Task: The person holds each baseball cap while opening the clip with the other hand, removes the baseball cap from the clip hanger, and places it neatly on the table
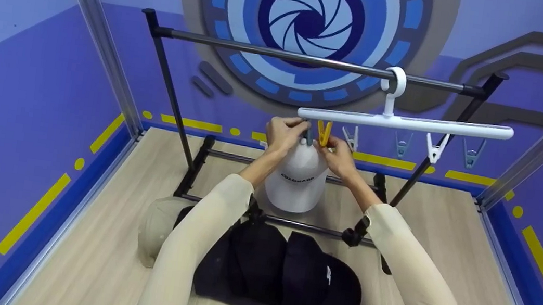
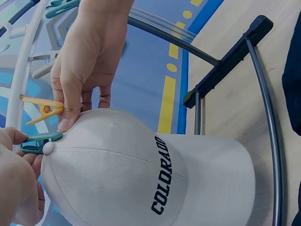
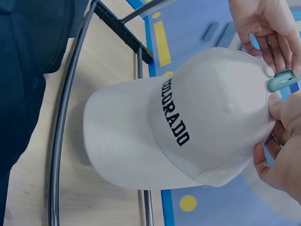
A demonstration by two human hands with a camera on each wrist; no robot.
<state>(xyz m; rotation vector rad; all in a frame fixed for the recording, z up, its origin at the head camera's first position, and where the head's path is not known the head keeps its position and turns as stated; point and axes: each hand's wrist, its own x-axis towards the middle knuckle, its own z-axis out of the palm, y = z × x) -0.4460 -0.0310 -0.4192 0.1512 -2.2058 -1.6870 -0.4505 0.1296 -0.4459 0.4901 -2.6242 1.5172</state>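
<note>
A white cap (image 1: 298, 169) with black COLORADO lettering hangs brim-down below the white hanger (image 1: 412, 122). At its top button a teal clip (image 2: 43, 142) meets the cap; whether its jaws have caught the fabric cannot be told. My left hand (image 1: 284, 136) pinches this clip between thumb and fingers. My right hand (image 1: 338, 160) holds the cap's crown near the button, its thumb on the front, as the right wrist view shows; some of its fingers are hidden behind the cap. Right beside that hand hangs a yellow clip (image 1: 324, 133).
The hanger hooks over the black rack's top bar (image 1: 274, 53). More clips hang to the right, including a white clip (image 1: 436, 148) and a blue-grey clip (image 1: 471, 153). In front on the wooden surface lie dark caps (image 1: 257, 261) and a beige cap (image 1: 157, 226).
</note>
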